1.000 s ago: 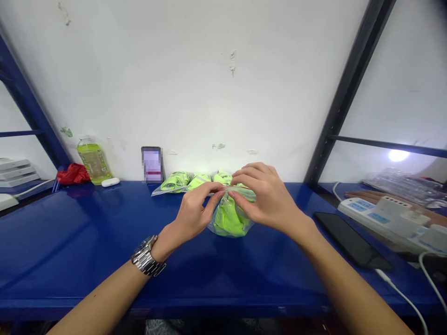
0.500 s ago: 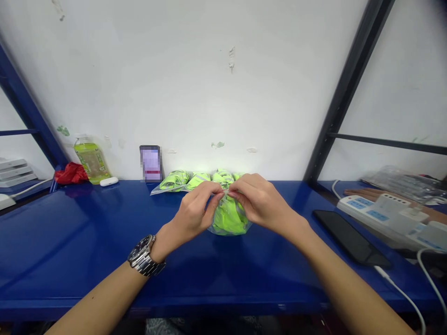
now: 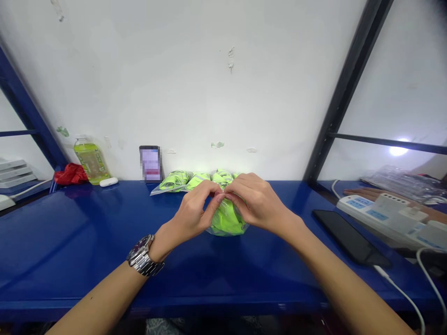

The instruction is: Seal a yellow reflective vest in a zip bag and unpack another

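A clear plastic bag (image 3: 228, 221) with folded neon-yellow fabric inside stands on the blue table at the middle. My left hand (image 3: 195, 209), below a metal wristwatch (image 3: 144, 256), pinches the bag's top edge between thumb and fingers. Right beside it, my right hand (image 3: 253, 200) pinches the same edge, the fingertips of both hands nearly touching. The fingers hide much of the bag's upper part. Behind the hands, several similar bags of neon-yellow fabric with grey stripes (image 3: 174, 180) lie in a row against the wall.
On the blue table (image 3: 87, 242), a phone (image 3: 151, 164) leans on the wall. Left of it are a white case (image 3: 109, 182), a bottle (image 3: 91, 160) and red plastic (image 3: 71, 174). At right lie a black phone (image 3: 351, 237) with a cable and a power strip (image 3: 377, 211).
My right hand has shifted slightly left along the bag's top edge, closer to my left hand. A bright light spot now shows on the wall at right.
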Available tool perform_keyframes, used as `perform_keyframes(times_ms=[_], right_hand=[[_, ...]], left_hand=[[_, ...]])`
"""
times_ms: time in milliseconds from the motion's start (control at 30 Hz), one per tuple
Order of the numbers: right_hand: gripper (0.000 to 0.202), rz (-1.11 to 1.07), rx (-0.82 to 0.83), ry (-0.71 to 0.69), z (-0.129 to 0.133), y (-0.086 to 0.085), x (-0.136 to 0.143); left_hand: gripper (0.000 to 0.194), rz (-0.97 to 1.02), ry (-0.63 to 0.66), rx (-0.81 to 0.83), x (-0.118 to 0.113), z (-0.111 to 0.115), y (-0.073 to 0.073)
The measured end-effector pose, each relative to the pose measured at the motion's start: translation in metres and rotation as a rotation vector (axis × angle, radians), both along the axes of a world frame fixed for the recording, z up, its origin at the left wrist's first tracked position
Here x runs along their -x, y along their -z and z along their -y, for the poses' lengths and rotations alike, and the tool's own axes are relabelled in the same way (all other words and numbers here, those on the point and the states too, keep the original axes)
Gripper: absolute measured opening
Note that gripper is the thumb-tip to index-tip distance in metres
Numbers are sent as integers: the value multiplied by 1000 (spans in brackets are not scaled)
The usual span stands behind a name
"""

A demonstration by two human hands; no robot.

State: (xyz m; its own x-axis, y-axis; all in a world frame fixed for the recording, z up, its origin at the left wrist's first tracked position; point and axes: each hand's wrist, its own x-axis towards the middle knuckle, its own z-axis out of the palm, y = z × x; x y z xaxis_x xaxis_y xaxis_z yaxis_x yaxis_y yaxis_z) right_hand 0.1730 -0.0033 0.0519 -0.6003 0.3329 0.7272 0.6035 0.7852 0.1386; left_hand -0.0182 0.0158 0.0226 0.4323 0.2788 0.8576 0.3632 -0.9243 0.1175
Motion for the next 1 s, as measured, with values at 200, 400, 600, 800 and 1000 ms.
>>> perform_keyframes(times_ms=[200,400,600,800,1000], right_hand=[[14,-44,126,22,5,-6,-7],[14,-41,110,19,3,-5,-8],[16,-40,71,7,-1,-3,-5],[12,-18,111,40,4,-7,-7],[9,-44,218,74,8,-9,-19]], left_hand=[[5,14,-80,-38,0,-2,1],[5,-9,-36,-10,1,0,1],[9,-28,18,58,1,1,-2],[5,-36,10,81,1,2,-4],[5,17,-10,22,1,4,-5]])
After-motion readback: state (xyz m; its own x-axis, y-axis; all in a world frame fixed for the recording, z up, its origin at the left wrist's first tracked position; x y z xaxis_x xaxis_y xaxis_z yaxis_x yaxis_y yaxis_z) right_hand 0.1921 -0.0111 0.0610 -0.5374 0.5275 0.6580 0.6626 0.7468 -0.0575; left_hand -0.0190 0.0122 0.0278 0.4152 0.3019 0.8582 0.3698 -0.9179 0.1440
